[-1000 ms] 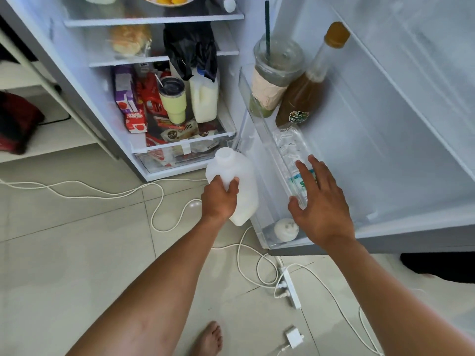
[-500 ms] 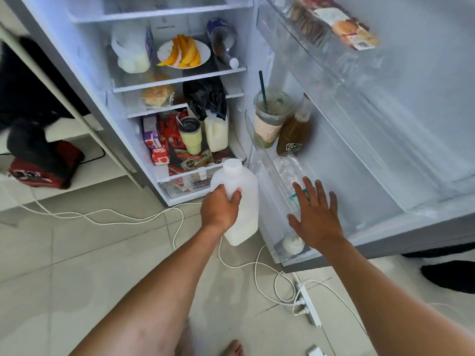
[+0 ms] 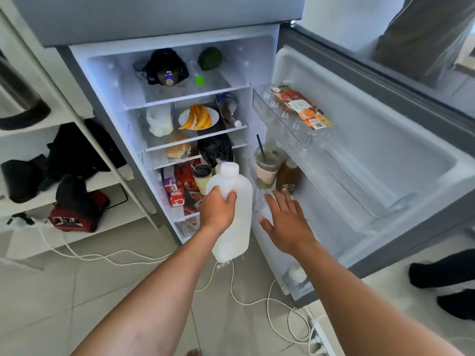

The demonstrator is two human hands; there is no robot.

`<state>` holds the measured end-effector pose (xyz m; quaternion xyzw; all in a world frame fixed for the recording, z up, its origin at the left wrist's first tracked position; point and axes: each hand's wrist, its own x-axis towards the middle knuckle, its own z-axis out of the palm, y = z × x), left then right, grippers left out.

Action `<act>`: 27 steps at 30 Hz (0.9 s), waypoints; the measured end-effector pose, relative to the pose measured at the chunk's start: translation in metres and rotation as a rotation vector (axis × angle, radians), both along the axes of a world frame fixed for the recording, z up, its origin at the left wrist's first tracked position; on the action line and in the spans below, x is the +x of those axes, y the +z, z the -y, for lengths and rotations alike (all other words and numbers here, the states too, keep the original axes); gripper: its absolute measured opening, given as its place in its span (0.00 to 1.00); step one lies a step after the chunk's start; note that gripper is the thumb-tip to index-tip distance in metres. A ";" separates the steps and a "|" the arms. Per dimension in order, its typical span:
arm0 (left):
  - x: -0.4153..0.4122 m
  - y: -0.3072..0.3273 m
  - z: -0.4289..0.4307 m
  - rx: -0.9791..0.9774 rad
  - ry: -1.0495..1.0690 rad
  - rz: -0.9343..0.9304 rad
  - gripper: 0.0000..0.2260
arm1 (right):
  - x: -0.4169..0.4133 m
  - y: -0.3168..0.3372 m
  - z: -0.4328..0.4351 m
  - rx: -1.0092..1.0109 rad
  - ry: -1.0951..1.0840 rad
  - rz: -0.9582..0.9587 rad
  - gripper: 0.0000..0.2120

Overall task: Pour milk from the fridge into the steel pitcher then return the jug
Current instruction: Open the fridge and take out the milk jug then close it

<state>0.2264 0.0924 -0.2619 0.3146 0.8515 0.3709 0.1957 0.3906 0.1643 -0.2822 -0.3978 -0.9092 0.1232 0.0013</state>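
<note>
We hold the milk jug (image 3: 239,227) with our left hand (image 3: 218,210). Fingers and thumb are wrapped round its upper body, just under the shoulder. The white cap stands above the grip, and most of the jug hangs below it. The jug is in the air in front of the open fridge (image 3: 259,60), clear of the shelves. Our right hand (image 3: 285,222) is just beside the grip, fingers spread, holding nothing. We judge the jug nearly full, so heavy for one hand. Its plastic wall looks smooth and is probably cold and damp, so it may slip. A second hand under the base would be safer. The steel pitcher is not in view.
</note>
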 end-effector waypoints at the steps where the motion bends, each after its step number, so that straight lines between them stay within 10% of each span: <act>1: -0.002 0.014 -0.001 0.020 0.003 -0.017 0.13 | -0.003 0.014 0.001 -0.003 0.007 -0.024 0.30; 16: 0.002 0.198 -0.021 0.343 -0.007 -0.141 0.16 | 0.024 0.210 -0.017 0.248 -0.013 -0.248 0.30; 27: 0.059 0.255 -0.042 0.473 -0.159 -0.126 0.20 | 0.089 0.252 -0.018 0.345 -0.394 -0.051 0.33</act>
